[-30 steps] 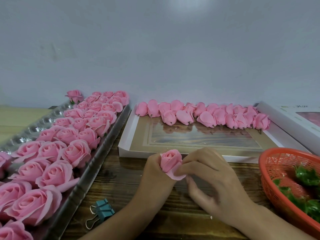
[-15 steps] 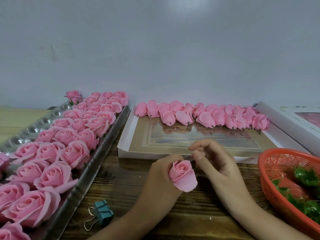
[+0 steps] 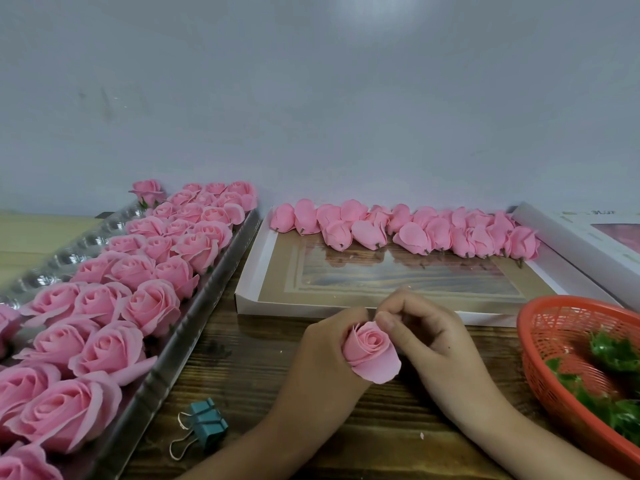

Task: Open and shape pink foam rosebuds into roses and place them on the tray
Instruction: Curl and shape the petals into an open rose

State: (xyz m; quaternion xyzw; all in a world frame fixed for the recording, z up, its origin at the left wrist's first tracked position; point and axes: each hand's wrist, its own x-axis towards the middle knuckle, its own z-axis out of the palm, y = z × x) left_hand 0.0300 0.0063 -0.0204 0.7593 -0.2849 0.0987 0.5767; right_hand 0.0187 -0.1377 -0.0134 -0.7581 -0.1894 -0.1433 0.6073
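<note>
1. My left hand [image 3: 325, 358] is curled round the rosebud [image 3: 370, 351]; the tray [image 3: 194, 323] lies at 9 o'clock.
2. My right hand [image 3: 426, 341] pinches its 1 o'clock petal edge.
3. Advised: roll that petal outward gently; foam probably tears.

Your half-open rose [image 3: 370, 351] stands upright in your left hand [image 3: 322, 362], its centre tightly spiralled and one outer petal folded down toward you. Opened roses [image 3: 152, 303] fill the silver tray [image 3: 194, 327] at left in rows. Closed rosebuds [image 3: 408, 230] lie on their sides at the back.

Half-open pink rosebud [image 3: 370, 351] in left hand [image 3: 323, 358], right hand [image 3: 427, 336] fingertips at its petals.
</note>
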